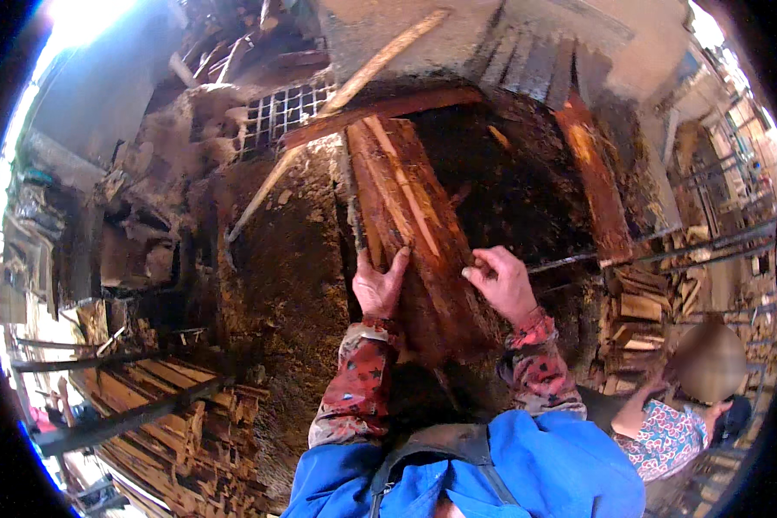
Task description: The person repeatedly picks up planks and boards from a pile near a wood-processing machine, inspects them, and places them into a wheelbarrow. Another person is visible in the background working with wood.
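Note:
A long reddish-brown wooden board [445, 285] lies lengthwise in front of me on the dark, dirty work surface [293, 259]. Pale narrow strips [403, 186] run along its upper face. My left hand [378, 289] grips the board's left edge, thumb on top and fingers along the side. Over the right edge, my right hand [505, 283] is closed with its fingers curled into a pinch; whatever is between the fingertips, if anything, is too small to make out. Beyond the board's far end a reddish plank [388, 114] lies crosswise.
A thin pale pole [380, 65] slants past a metal grid [287, 112] at the far left. Another reddish board [594, 181] lies to the right. Stacked wood pieces [147, 388] fill the lower left. A person [669, 432] is at the lower right beside more stacked wood [641, 306].

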Available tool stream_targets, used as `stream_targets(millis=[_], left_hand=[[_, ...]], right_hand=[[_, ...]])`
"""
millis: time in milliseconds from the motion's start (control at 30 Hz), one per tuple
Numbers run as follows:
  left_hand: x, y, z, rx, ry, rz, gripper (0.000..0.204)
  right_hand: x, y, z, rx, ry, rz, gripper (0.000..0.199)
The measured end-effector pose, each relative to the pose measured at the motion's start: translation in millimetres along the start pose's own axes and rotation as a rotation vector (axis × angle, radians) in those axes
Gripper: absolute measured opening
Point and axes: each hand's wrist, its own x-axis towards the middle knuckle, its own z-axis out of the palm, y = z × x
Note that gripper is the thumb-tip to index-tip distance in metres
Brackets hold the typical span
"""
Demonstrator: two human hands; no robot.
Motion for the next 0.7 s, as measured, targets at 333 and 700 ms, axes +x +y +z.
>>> stream_targets(millis=[333, 700], left_hand=[[-2.7, 4.4, -1.4, 0.065, 0.02, -0.03, 0.079], [0.8, 19.7, -10.7, 0.35, -0.133, -0.195, 0.1]], right_hand=[[194.0, -68.3, 90.0, -0.184, -0.137, -0.31, 0.04], [335.0, -86.0, 273.7, -0.691, -0.308, -0.521, 0.062]])
